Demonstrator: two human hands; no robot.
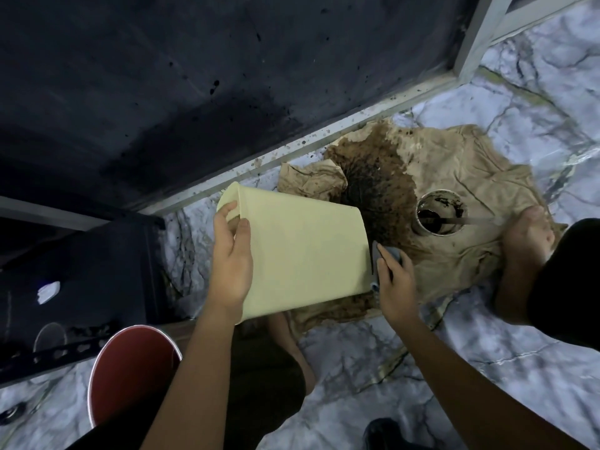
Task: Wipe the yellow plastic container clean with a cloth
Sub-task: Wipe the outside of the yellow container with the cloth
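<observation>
Wiping underway: left hand (231, 254) grips yellow container (302, 251), tilted above stained floor sheet (454, 190); right hand (394, 284) fingers press grey cloth (378, 251) to its right face. Next, probably rotate for unwiped sides

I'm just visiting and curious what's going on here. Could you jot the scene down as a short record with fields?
Activity: wiping a pale yellow plastic container
Left hand: grip on the container's rim, holding it tilted
Right hand: presses a small grey cloth against the container's base
Underneath: stained tan fabric sheet on marble-patterned floor
Nearby: round white cup of dark paste; red bucket
</observation>
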